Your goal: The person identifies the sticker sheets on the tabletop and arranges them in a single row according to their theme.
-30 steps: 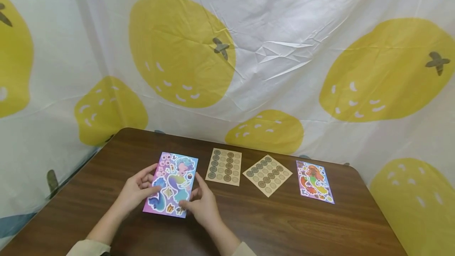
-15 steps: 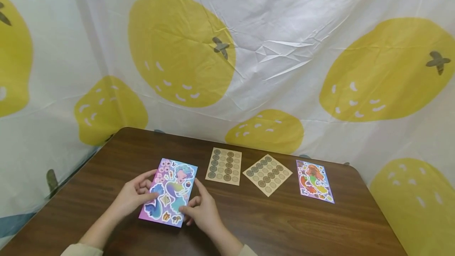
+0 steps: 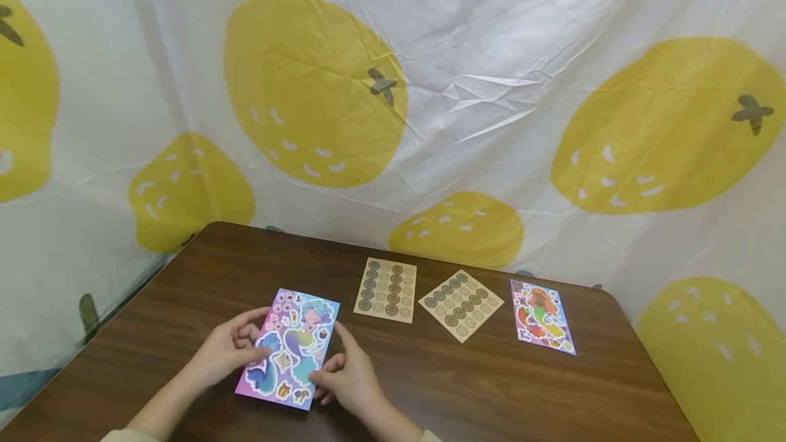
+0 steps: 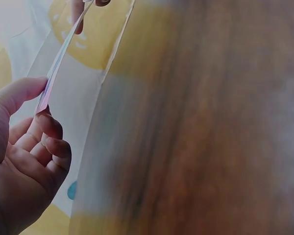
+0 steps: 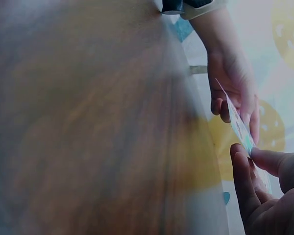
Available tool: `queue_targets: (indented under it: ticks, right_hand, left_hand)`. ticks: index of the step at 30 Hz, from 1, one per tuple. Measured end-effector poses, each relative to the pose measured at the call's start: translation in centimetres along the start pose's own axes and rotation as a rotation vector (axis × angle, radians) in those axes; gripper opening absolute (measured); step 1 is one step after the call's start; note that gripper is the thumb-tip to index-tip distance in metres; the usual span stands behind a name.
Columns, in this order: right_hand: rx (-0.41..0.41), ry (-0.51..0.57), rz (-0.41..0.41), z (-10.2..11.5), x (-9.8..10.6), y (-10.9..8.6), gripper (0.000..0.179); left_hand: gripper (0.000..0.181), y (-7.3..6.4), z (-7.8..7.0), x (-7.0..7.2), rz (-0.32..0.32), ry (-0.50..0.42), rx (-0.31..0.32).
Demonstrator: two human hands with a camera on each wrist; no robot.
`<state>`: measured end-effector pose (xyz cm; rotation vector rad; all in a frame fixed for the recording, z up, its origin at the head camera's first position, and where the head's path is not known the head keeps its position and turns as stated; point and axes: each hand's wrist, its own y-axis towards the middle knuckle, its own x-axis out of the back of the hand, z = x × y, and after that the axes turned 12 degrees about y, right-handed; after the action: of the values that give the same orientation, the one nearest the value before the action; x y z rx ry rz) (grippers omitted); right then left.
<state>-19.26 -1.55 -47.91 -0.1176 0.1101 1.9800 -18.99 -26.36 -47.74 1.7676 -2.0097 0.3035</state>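
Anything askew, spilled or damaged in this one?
One beige sheet is askew: it lies cornerwise on the table, while its neighbour sits nearly square. The curtain behind is creased. No spill shows.

White lemon-printed fabric backdrop (image 3: pixel 460 104): glare on creases. Brown wood-grain tabletop (image 4: pixel 201 122): wrist views dim, blurred, probably unfocused.

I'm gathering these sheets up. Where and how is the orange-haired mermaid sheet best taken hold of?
Probably by its near edge, coming from the near side and pinching it top and underside: the orange-haired mermaid sheet lies flat on the table, so only its thin edges offer a grip. The right hand is nearer, but pinches the blue-haired mermaid sheet.
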Motion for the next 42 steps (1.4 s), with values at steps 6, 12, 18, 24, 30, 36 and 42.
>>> queue_targets:
  ticks: [6,12,18,24,30,36,42]
  right_hand:
    - [-0.001,0.006,-0.006,-0.4,0.0,-0.2,0.086]
    - [-0.016,0.001,-0.004,-0.8,-0.1,-0.5,0.082]
    - [-0.026,-0.007,-0.016,-1.0,-0.3,-0.6,0.081]
    - [-0.043,-0.053,-0.039,-1.3,-0.4,-0.6,0.08]
    - [-0.071,-0.108,-0.065,-1.5,-0.6,-0.8,0.079]
    - [-0.071,-0.15,-0.084,-1.5,-0.8,-0.9,0.078]
    - [-0.072,-0.193,-0.091,-1.5,-1.3,-1.1,0.079]
  left_hand:
    - [0.075,-0.4,0.3,0.0,0.022,0.013,0.003]
    - [0.074,-0.7,0.8,0.0,0.061,0.029,-0.022]
    - [0.073,-1.0,1.3,0.1,0.076,0.076,-0.042]
    - [0.074,-1.0,1.4,0.0,0.095,0.128,-0.035]
    - [0.075,-0.9,1.4,0.1,0.119,0.193,-0.026]
    - [0.076,-0.9,1.3,0.3,0.147,0.221,-0.001]
    - [0.075,-1.1,1.4,0.5,0.157,0.252,0.011]
